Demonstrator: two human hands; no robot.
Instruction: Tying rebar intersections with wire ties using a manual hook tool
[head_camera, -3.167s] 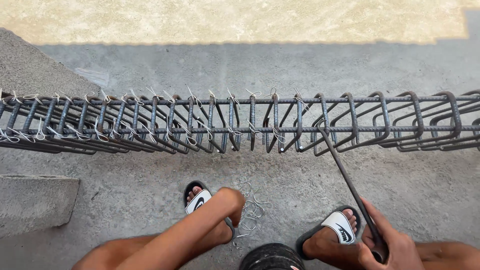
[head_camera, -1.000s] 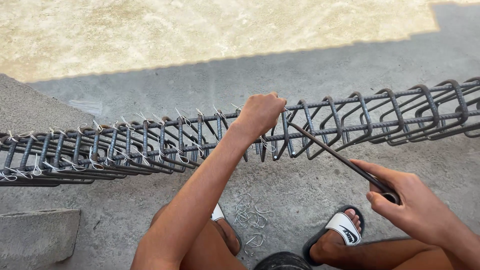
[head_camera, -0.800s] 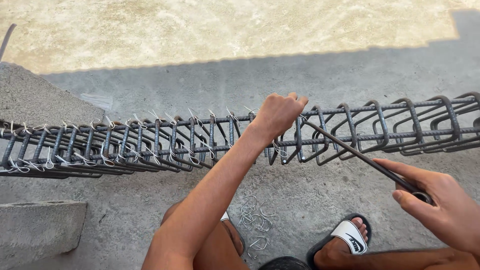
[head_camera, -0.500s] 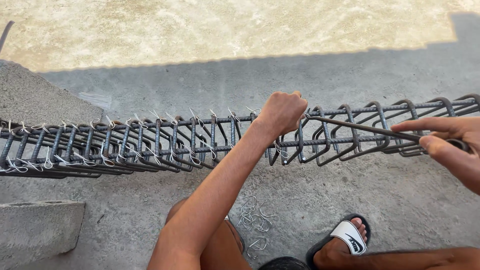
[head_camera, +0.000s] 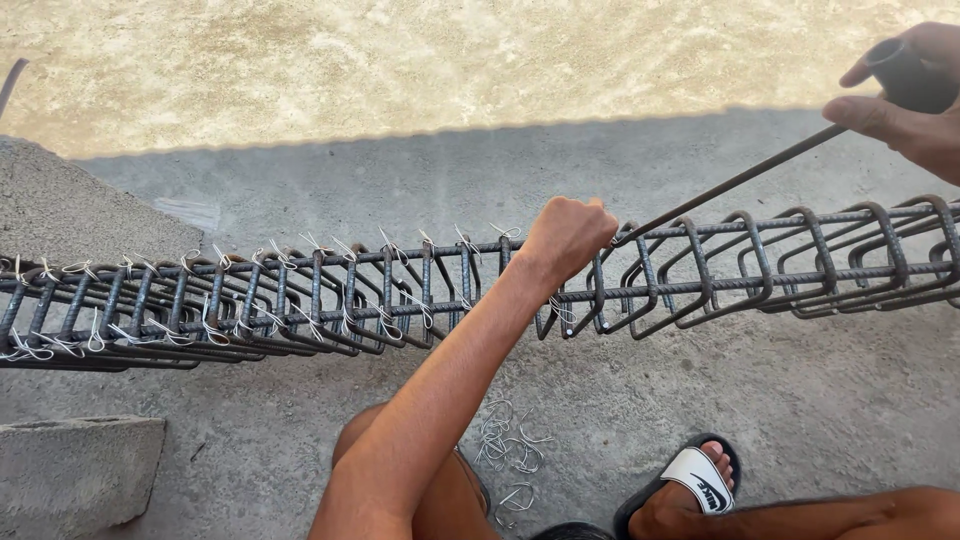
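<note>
— Across the middle of the scene, what have you got hold of?

— My left hand (head_camera: 568, 236) is closed in a fist on the top of the rebar cage (head_camera: 760, 270), which lies lengthwise from left to right over the concrete floor (head_camera: 800, 400). What sits inside the fist I cannot tell; the fingers hide it.

— And the other one?

— My right hand (head_camera: 905, 95) is up at the far right, fingers wrapped round the dark handle of a long tying hook (head_camera: 740, 180). Its thin shaft slants down to the left, and the tip meets the cage just beside my left fist.

— How does the cage look on either side?

— Left of my fist the stirrups carry pale wire ties (head_camera: 330, 250) at the bars. Right of it the stirrups show bare steel.

— Anything near you on the ground?

— Loose wire pieces (head_camera: 505, 445) lie on the floor by my knee, and my foot in a black sandal with a white strap (head_camera: 690, 485) rests near right. A concrete block (head_camera: 70, 470) sits near left.
</note>
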